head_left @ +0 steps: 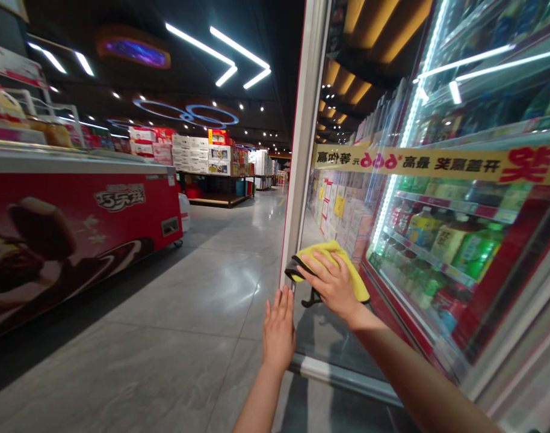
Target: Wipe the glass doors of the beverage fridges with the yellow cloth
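Note:
A yellow cloth (354, 279) with a dark edge is pressed against the glass door (333, 210) of a drinks fridge. My right hand (331, 281) lies over the cloth and holds it to the glass, near the door's outer frame. Below and to the left, my left hand (278, 331) rests its stretched fingers at the white door frame (297, 180); nothing shows in it. A dark handle or hook (311, 298) pokes out just under the cloth. Across the glass, above my hands, runs a yellow strip (392, 159) with mirrored lettering.
Shelves of bottles (476, 246) fill the lit fridge at right. A red ice cream freezer (135, 222) stands on the left, and stacked boxes (203, 153) sit on a low display farther back. Grey tiled floor (203, 288) runs between them.

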`<action>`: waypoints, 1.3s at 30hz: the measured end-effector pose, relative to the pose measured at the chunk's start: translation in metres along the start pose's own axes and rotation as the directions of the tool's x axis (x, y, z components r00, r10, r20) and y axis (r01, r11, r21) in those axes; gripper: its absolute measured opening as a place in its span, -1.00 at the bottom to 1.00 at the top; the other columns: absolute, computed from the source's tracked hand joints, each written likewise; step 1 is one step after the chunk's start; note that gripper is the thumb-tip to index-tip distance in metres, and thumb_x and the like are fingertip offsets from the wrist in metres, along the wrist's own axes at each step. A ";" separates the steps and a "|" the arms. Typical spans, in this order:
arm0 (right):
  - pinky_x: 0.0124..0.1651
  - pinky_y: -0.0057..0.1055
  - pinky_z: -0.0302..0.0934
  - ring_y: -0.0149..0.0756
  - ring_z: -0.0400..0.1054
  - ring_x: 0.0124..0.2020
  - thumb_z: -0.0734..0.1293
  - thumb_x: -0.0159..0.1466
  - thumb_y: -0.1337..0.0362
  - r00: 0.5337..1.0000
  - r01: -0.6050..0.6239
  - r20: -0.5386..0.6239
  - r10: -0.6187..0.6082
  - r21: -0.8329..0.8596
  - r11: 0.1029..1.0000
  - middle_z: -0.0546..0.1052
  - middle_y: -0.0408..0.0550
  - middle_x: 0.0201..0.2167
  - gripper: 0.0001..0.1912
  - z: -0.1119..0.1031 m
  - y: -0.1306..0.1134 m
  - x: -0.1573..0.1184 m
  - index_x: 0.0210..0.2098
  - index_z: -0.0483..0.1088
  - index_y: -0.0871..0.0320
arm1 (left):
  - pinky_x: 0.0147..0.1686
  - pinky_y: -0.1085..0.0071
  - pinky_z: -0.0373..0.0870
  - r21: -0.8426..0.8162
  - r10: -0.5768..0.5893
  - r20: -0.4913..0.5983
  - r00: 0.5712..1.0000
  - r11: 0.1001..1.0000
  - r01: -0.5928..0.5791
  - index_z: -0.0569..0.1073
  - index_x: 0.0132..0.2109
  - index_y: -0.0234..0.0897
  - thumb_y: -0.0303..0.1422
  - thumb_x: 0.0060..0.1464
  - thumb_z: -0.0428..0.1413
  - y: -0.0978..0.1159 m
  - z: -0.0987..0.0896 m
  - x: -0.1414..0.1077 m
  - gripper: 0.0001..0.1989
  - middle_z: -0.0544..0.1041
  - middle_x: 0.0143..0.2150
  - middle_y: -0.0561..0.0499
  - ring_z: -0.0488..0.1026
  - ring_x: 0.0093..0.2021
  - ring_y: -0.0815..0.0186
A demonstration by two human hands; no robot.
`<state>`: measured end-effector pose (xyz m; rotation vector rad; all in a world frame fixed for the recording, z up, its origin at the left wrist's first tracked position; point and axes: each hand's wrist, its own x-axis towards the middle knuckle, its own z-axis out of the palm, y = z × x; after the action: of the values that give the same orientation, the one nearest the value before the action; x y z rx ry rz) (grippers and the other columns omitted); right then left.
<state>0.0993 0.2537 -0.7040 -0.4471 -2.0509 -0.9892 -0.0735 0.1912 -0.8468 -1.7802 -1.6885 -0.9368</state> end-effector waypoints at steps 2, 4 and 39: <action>0.49 -0.02 -0.28 -0.24 0.05 0.44 0.17 0.46 0.37 1.000 -0.007 -0.003 0.007 -0.008 1.000 0.37 -0.22 0.36 -0.47 -0.001 0.006 0.029 0.35 0.26 -0.19 | 0.39 -0.10 0.17 0.008 0.005 0.003 1.000 1.000 -0.005 -0.35 0.52 -0.21 -0.76 -0.08 -0.10 0.000 -0.002 0.000 0.08 0.03 0.52 -0.18 -0.05 0.51 0.09; 0.49 0.03 -0.29 -0.22 -0.01 0.47 0.17 0.45 0.40 0.999 -0.002 0.034 0.002 0.002 1.000 0.30 -0.21 0.40 -0.43 0.004 0.010 0.051 0.37 0.22 -0.18 | 0.39 -0.09 0.18 0.009 0.012 0.002 1.000 1.000 -0.012 -0.38 0.52 -0.22 -0.76 -0.07 -0.10 0.002 -0.005 -0.001 0.08 0.03 0.52 -0.20 -0.04 0.51 0.09; 0.50 0.09 -0.26 -0.18 -0.10 0.51 0.17 0.36 0.48 0.948 -0.271 0.177 0.264 0.015 0.963 0.17 -0.04 0.47 -0.31 0.041 -0.033 -0.036 0.44 0.11 -0.03 | 0.40 -0.13 0.15 -0.241 -0.143 -0.163 0.976 0.965 0.101 -0.33 0.53 -0.13 -0.70 0.13 -0.16 0.015 -0.026 0.003 -0.08 -0.13 0.57 -0.17 -0.18 0.54 0.07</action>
<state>0.0812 0.2649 -0.7643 -0.7926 -2.0887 -0.7677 -0.0618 0.1720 -0.8269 -1.6886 -1.6436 -1.3561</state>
